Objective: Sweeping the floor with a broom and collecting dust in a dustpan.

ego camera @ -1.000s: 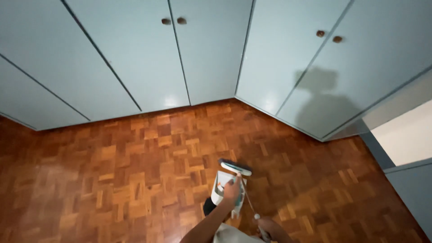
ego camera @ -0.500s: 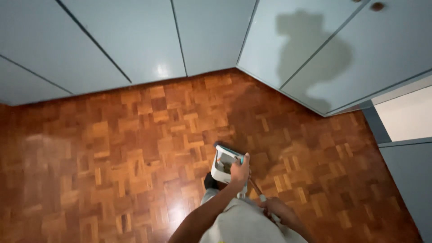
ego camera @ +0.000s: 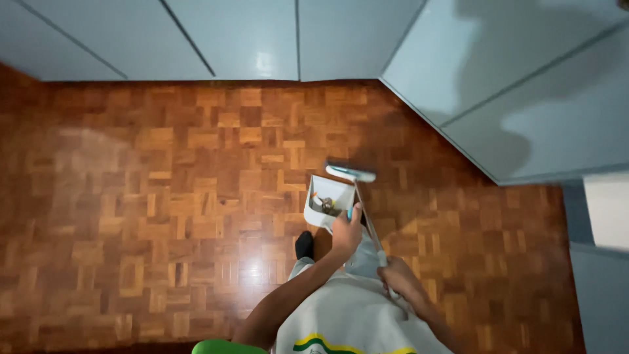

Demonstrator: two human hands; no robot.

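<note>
Holding one white dustpan at 12 o'clock above the body, left hand is closed on its handle; small debris pile sits inside. Right hand, at 4 o'clock from the pan, is fisted around one broom stick, head touching the pan's far edge on parquet floor.

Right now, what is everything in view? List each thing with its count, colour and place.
dustpan: one, white, on the floor ahead of the person, bits of debris inside
broom: one, pale blue head at the dustpan's far edge, thin handle running back toward the person
parquet floor: one, reddish-brown wood blocks, glossy
cabinet doors: several, pale grey-blue, along the top and right
foot: one, in a dark sock, behind the dustpan
left hand: holds the dustpan's handle
right hand: grips the broom handle
</note>
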